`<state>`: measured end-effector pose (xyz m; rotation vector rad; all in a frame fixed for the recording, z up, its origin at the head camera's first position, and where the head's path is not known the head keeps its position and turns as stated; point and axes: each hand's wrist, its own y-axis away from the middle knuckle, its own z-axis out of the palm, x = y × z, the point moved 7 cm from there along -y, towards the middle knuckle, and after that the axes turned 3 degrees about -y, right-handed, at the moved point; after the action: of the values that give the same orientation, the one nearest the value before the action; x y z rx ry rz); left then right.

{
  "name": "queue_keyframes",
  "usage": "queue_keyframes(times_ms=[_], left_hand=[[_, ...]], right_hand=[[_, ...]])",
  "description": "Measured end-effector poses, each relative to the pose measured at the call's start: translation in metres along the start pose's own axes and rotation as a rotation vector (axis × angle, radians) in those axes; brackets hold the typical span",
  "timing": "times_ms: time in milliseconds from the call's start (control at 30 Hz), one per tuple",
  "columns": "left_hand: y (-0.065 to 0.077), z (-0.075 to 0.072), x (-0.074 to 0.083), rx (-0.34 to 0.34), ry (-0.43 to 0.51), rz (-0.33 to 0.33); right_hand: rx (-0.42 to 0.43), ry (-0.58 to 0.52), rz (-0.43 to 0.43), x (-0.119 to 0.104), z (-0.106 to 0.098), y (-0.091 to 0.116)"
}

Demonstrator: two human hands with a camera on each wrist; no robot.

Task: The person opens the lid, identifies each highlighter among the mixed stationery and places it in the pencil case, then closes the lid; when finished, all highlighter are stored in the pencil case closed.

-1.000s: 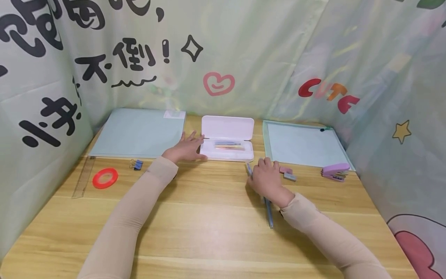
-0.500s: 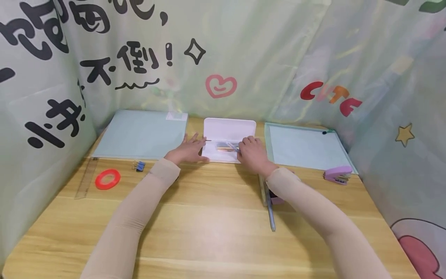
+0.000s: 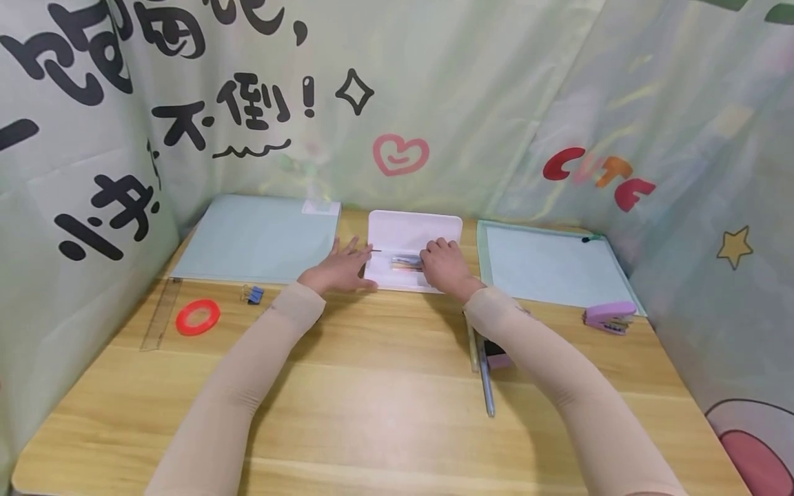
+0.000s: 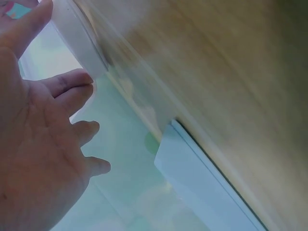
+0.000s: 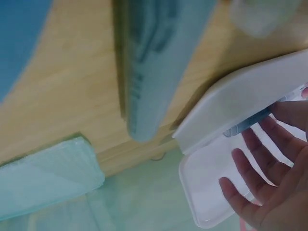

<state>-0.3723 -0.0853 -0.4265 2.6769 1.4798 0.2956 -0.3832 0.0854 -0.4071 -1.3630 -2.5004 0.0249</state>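
A white pencil case [image 3: 414, 229] stands with its lid raised at the back of the table, several slim pens [image 3: 404, 263] inside. My left hand [image 3: 338, 269] is beside its left end, fingers spread, with fingertips right at the case wall [image 4: 79, 36] in the left wrist view. Over the right end of the case is my right hand [image 3: 448, 267]. Its thumb and forefinger pinch a blue-grey pen [image 5: 245, 124], low inside the case; the fingers hide much of it. A grey-blue pen [image 3: 487, 386] and a yellowish stick [image 3: 472, 348] lie under the right forearm.
Pale blue folders lie left [image 3: 260, 238] and right [image 3: 552, 265] of the case. A purple stapler [image 3: 609, 317] sits at right, a purple-and-black block [image 3: 497, 355] by the right sleeve. A blue binder clip [image 3: 254, 295], red ring [image 3: 198, 317] and clear ruler [image 3: 160, 315] are at left.
My right hand has gone from the pens on the table up and left to the case, carrying a pen, then lowered it inside. The left hand stays beside the case.
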Motion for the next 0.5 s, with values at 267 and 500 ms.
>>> queue_keyframes(times_ms=[267, 500], left_hand=[[-0.001, -0.002, 0.001, -0.004, -0.035, 0.003], [-0.001, -0.001, 0.002, -0.011, -0.025, 0.002]], right_hand=[[-0.082, -0.006, 0.037, 0.007, -0.004, 0.01], [-0.069, -0.071, 0.085, 0.013, -0.015, 0.032]])
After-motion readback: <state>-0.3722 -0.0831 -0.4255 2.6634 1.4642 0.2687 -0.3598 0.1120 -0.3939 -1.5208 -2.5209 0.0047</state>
